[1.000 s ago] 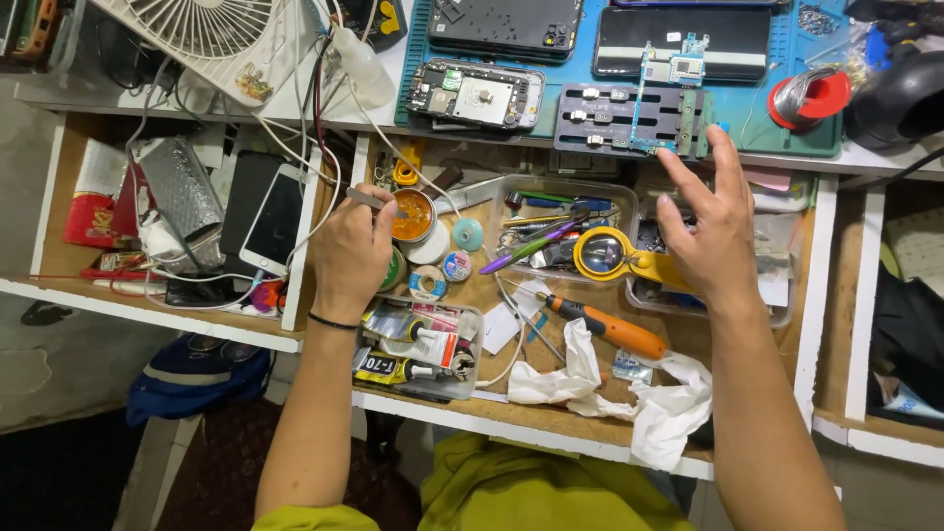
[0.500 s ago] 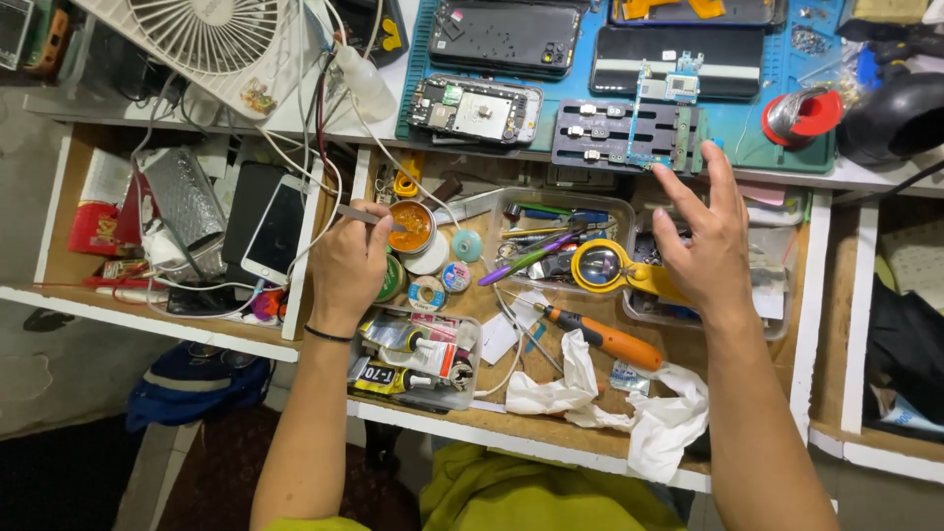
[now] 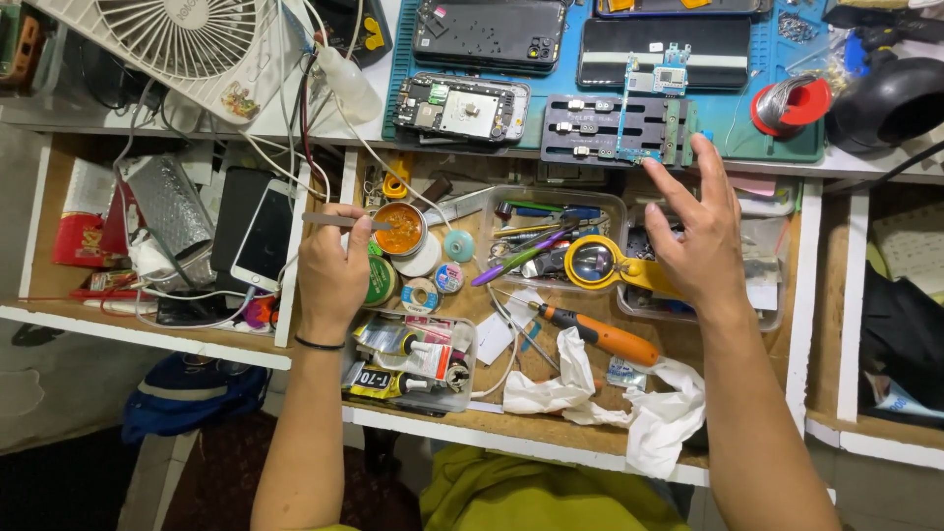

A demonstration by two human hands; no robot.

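Observation:
My left hand (image 3: 332, 267) grips thin metal tweezers (image 3: 339, 221), their tips at a small round tin of amber paste (image 3: 399, 229) in the open wooden drawer (image 3: 511, 418). My right hand (image 3: 694, 241) hovers open, fingers spread, above a clear tray of tools (image 3: 551, 231) and a yellow magnifying glass (image 3: 598, 264). Just beyond its fingertips a black circuit-board holder (image 3: 618, 130) rests on the blue work mat (image 3: 747, 143).
An orange-handled screwdriver (image 3: 600, 336) and crumpled white tissue (image 3: 629, 398) lie in the drawer. A tray of glue tubes (image 3: 413, 362) sits below my left hand. Phones (image 3: 258, 236) fill the left drawer. A white fan (image 3: 187, 44), opened phones (image 3: 462, 103) and a red solder spool (image 3: 792, 106) are on the desk.
My left hand has risen a little, bringing the tweezers to the paste tin. My right hand has lifted slightly toward the desk edge, fingers still spread.

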